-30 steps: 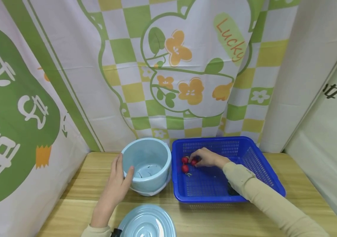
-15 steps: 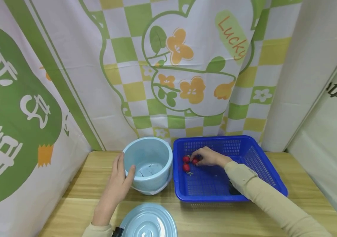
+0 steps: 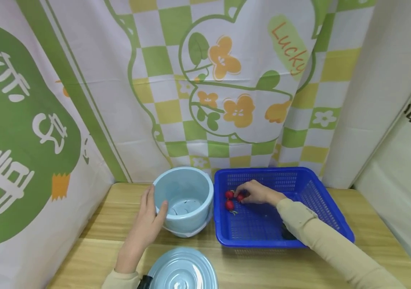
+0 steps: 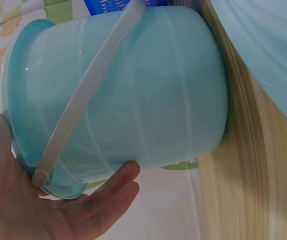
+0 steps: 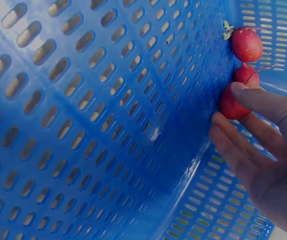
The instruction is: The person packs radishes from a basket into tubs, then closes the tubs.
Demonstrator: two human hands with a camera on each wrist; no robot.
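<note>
My left hand (image 3: 144,224) holds the light blue bucket (image 3: 187,224) at its left rim, with the thumb at the near side of the rim. In the left wrist view, its fingers lie along the bucket's wall, and the pale carrying handle (image 4: 91,82) slants down across it. My right hand (image 3: 259,193) reaches into the blue plastic basket (image 3: 249,243) and pinches a red radish (image 5: 233,104) between thumb and fingers near the basket floor. Close by are two more radishes, one (image 5: 246,75) right behind the held one and another (image 5: 247,45) with a small green stem.
A round light blue lid (image 3: 183,273) lies on the wooden table (image 3: 249,269) in front of the bucket. Partly under the right sleeve (image 3: 299,220), something dark (image 3: 287,233) sits in the basket. A patterned curtain (image 3: 227,152) hangs behind.
The head view has shifted slightly, so everything appears a little farther right. Both hands keep their places at the bucket rim and the radish.
</note>
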